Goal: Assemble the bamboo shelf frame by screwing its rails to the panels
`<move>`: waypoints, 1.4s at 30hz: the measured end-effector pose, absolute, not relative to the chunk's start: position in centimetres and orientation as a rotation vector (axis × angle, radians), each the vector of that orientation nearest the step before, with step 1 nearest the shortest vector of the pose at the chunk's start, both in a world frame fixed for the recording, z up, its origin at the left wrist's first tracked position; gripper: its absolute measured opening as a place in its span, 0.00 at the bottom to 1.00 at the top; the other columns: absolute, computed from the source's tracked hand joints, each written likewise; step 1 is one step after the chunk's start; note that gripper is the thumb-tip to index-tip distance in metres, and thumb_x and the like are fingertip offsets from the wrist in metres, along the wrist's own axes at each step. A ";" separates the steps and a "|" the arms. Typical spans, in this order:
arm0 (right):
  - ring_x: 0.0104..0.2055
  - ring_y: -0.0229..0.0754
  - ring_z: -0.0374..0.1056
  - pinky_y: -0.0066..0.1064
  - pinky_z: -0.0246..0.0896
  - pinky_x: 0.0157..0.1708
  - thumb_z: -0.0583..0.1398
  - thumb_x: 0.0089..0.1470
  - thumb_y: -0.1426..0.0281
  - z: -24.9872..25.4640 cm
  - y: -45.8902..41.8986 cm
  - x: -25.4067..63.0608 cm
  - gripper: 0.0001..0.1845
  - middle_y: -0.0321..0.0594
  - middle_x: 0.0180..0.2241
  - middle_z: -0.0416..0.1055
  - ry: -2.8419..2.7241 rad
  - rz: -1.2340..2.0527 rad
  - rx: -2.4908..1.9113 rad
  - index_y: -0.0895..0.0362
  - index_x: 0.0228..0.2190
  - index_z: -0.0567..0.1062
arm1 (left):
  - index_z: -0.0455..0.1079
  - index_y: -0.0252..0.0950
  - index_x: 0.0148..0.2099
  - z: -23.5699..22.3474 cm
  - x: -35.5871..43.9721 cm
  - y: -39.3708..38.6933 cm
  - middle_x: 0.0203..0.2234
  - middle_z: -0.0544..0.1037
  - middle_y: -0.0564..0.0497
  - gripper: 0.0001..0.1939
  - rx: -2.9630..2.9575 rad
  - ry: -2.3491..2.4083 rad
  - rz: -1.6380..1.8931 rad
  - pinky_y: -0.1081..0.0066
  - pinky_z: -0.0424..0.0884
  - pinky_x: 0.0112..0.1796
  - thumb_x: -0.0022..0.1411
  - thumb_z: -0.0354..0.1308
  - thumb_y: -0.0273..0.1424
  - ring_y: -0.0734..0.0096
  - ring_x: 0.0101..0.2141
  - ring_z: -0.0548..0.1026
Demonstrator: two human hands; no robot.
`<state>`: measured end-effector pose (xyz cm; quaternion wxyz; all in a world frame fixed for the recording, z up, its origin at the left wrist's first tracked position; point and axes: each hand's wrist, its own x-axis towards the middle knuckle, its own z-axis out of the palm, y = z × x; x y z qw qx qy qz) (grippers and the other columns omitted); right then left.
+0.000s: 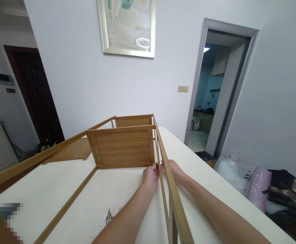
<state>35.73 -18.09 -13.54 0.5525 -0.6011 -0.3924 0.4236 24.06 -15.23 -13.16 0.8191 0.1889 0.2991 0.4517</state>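
Over the white table (61, 183), the brown rectangular wooden panel (123, 148) stands upright, its lower-right corner best kept square by the bare left hand (151, 177) and, past the long brown wooden rail (172, 180), the bare right hand (177, 172), both hands' fingers bent, any pinch impossible to tell.

The rack (123, 149) rests on the table (122, 189), wall (137, 86) behind.
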 end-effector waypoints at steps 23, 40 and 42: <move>0.17 0.34 0.60 0.25 0.52 0.17 0.61 0.46 0.66 -12.6 -18.8 35.3 0.07 0.31 0.17 0.68 -0.994 0.955 -1.430 0.56 0.29 0.70 | 0.68 0.32 0.36 -12.9 24.5 -16.4 0.23 0.76 0.47 0.05 0.292 0.686 0.984 0.75 0.75 0.26 0.66 0.53 0.25 0.71 0.22 0.76; 0.15 0.28 0.46 0.24 0.37 0.15 0.68 0.41 0.60 -12.2 -19.5 35.8 0.17 0.27 0.15 0.58 -0.924 1.095 -1.366 0.58 0.26 0.71 | 0.65 0.32 0.34 -12.4 24.4 -16.6 0.23 0.76 0.44 0.08 0.218 0.649 0.992 0.74 0.76 0.28 0.67 0.53 0.29 0.71 0.23 0.77; 0.14 0.27 0.44 0.24 0.36 0.14 0.68 0.41 0.59 -12.3 -19.4 36.0 0.17 0.25 0.14 0.55 -0.933 1.087 -1.373 0.58 0.26 0.71 | 0.64 0.32 0.33 -12.4 24.4 -16.6 0.23 0.76 0.44 0.09 0.213 0.648 0.998 0.74 0.77 0.29 0.67 0.53 0.29 0.70 0.23 0.77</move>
